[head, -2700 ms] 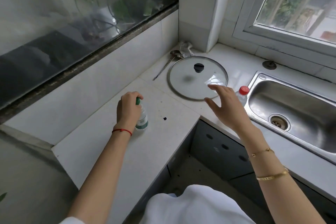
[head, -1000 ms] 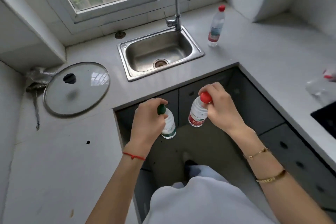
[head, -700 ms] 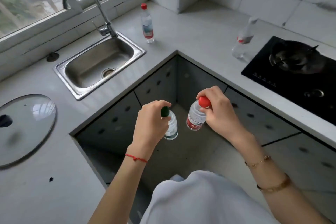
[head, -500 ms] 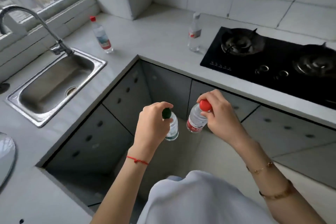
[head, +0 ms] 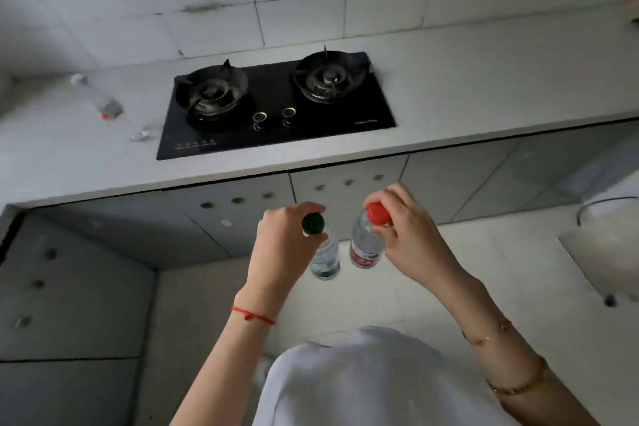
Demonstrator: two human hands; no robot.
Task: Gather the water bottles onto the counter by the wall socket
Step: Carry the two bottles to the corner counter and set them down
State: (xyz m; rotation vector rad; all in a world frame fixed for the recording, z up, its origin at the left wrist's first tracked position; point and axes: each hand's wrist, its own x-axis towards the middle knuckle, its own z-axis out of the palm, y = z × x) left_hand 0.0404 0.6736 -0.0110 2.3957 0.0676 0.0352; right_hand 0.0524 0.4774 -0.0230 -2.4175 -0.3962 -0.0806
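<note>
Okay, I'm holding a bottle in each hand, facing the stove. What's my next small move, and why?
Probably carry both to the bare counter right of the stove and set them down. The left hand holds the green-capped bottle and the right hand the red-capped bottle by their necks, above the floor. No socket is in view, so look for it first.

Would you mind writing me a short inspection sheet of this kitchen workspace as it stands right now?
Surface: grey counter along a tiled wall; no wall socket in view.
Job's things: green-capped bottle and red-capped bottle, both carried upright over the floor; a blurred bottle on the counter left of the hob.
Clutter: nothing seen.
Grippers: left hand grips the green cap end; right hand grips the red cap end.
Cables: nothing seen.
Surroundings: black two-burner gas hob, grey cabinet doors below, pale floor.
</note>
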